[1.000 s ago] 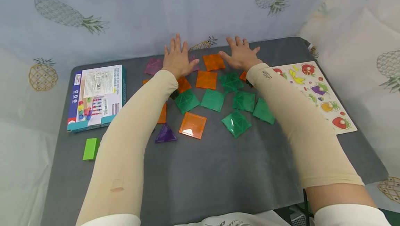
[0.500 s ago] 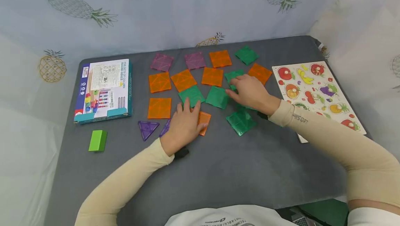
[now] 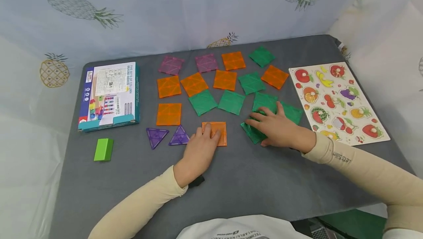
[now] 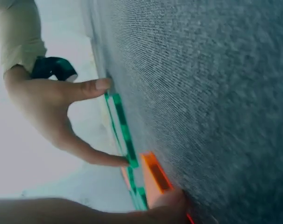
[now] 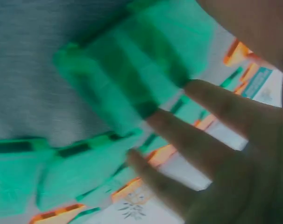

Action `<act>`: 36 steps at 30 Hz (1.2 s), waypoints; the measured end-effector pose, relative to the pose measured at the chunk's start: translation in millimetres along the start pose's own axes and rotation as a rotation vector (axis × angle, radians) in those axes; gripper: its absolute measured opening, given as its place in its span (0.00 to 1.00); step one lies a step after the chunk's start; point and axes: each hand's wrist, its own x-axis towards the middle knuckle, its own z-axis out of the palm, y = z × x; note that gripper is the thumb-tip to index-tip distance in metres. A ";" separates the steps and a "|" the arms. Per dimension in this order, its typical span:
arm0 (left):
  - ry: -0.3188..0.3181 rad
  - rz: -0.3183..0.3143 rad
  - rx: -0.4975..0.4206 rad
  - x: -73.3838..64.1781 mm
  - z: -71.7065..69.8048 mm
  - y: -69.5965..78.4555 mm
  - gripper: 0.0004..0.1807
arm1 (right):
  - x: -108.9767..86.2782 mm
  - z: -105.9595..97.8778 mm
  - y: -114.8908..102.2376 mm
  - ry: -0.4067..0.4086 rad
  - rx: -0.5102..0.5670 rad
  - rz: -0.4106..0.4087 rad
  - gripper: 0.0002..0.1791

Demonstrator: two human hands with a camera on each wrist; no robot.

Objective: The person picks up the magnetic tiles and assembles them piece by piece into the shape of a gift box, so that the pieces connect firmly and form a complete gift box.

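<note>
An orange magnetic tile [image 3: 223, 136] lies at the front middle of the table, and my left hand [image 3: 198, 152] rests its fingertips on it from the near left. To its right, my right hand [image 3: 281, 129] spreads over the front green tile [image 3: 251, 134]. In the right wrist view, several fingertips touch one edge of that green tile [image 5: 127, 60]. The left wrist view catches the right thumb and a finger at opposite ends of the green tile [image 4: 125, 130]. Two purple triangle tiles, one upright [image 3: 179, 136] and one pointing down [image 3: 156, 137], lie left of my left hand.
Behind the hands lie several loose square tiles, such as an orange one [image 3: 169, 114], a green one [image 3: 231, 102] and a purple one [image 3: 206, 62]. A boxed toy [image 3: 109, 96] and a green block [image 3: 103, 149] are left; a fruit puzzle board [image 3: 340, 103] is right.
Both hands have drawn back from the far edge toward the front. The right hand has moved from a farther green tile to the front one. The front orange tile has turned straighter.
</note>
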 end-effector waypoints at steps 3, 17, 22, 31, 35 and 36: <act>-0.036 0.003 -0.071 3.4 -0.1 -3.3 0.21 | -0.8 4.2 2.6 0.028 0.001 -0.025 0.45; -0.138 -0.011 -0.157 12.3 1.5 -16.0 0.27 | 3.8 19.4 0.9 0.281 -0.195 -0.182 0.42; -0.124 -0.001 -0.196 12.0 4.3 -17.8 0.28 | 10.3 16.3 -6.3 0.341 -0.203 -0.177 0.41; -0.094 0.015 -0.223 9.7 6.2 -18.6 0.27 | 25.5 9.6 -21.4 0.359 -0.183 -0.157 0.38; -0.077 0.016 -0.201 9.6 6.5 -17.8 0.27 | 33.1 12.2 -24.1 0.328 -0.192 -0.166 0.34; -0.075 0.017 -0.196 9.7 6.9 -17.6 0.27 | 34.4 13.2 -24.3 0.319 -0.191 -0.165 0.34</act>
